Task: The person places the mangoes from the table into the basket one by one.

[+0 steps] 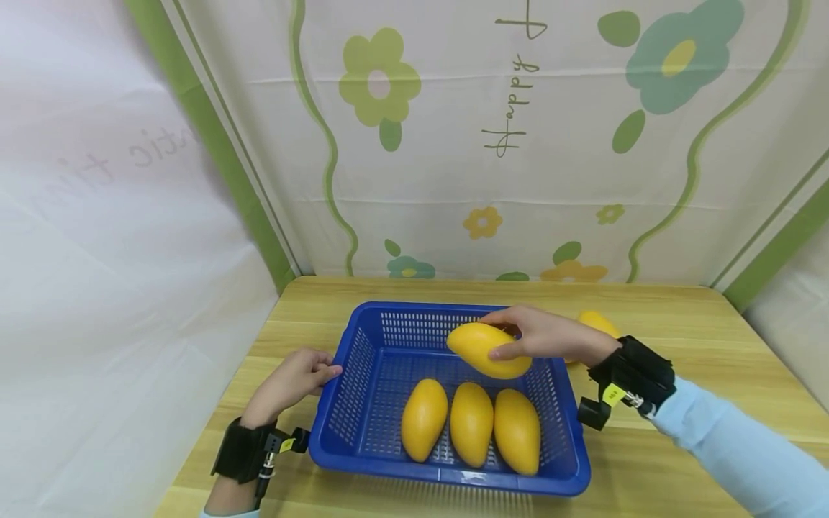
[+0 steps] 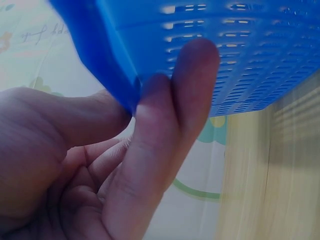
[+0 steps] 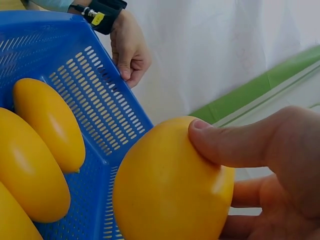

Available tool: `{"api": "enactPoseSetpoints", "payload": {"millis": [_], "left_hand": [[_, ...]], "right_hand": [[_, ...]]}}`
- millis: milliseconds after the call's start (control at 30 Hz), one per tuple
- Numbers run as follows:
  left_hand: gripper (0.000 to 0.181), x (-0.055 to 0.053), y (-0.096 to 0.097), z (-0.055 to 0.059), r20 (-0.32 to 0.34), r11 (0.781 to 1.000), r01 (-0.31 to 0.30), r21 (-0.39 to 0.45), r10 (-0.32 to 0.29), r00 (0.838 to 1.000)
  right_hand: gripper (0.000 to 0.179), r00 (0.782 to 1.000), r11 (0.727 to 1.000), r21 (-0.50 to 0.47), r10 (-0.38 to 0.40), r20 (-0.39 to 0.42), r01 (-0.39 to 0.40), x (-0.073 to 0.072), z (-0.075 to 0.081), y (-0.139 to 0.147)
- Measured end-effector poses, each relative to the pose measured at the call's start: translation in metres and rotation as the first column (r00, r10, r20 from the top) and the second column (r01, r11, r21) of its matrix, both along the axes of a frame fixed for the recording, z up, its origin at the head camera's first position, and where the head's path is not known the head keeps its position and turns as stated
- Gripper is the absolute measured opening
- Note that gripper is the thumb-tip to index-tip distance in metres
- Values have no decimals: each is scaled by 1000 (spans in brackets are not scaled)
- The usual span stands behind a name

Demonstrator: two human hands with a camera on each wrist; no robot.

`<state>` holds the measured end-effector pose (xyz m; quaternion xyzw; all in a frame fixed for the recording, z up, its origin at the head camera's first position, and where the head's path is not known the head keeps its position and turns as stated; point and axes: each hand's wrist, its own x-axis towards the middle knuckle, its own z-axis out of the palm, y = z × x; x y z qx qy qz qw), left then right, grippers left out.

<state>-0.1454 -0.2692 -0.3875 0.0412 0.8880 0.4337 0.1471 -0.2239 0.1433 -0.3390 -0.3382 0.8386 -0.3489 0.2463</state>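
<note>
A blue plastic basket stands on the table, with three yellow mangoes lying side by side along its near side, among them the middle mango. Over the basket's far right part, my right hand holds another mango between thumb and fingers; the right wrist view shows the thumb on top of this mango. My left hand pinches the basket's left rim, thumb above and fingers under it against the slotted wall in the left wrist view.
One more yellow mango lies on the wooden table right of the basket, partly hidden behind my right forearm. A white cloth with printed flowers hangs behind the table, and white cloth hangs at the left.
</note>
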Motion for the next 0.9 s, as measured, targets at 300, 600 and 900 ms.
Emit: {"api": "enactPoseSetpoints", "payload": {"millis": [300, 600, 900], "left_hand": [[24, 1, 0, 0, -3, 1000, -4, -5, 4, 1000], [24, 1, 0, -1, -5, 1000, -7, -4, 7, 1000], [24, 0, -1, -1, -7, 1000, 0, 5, 0, 1000]], "right_hand": [[60, 1000, 1000, 14, -18, 13, 18, -2, -2, -9], [61, 999, 998, 52, -32, 1, 32, -3, -2, -18], [55, 1000, 1000, 29, 12, 14, -13, -7, -5, -29]]}}
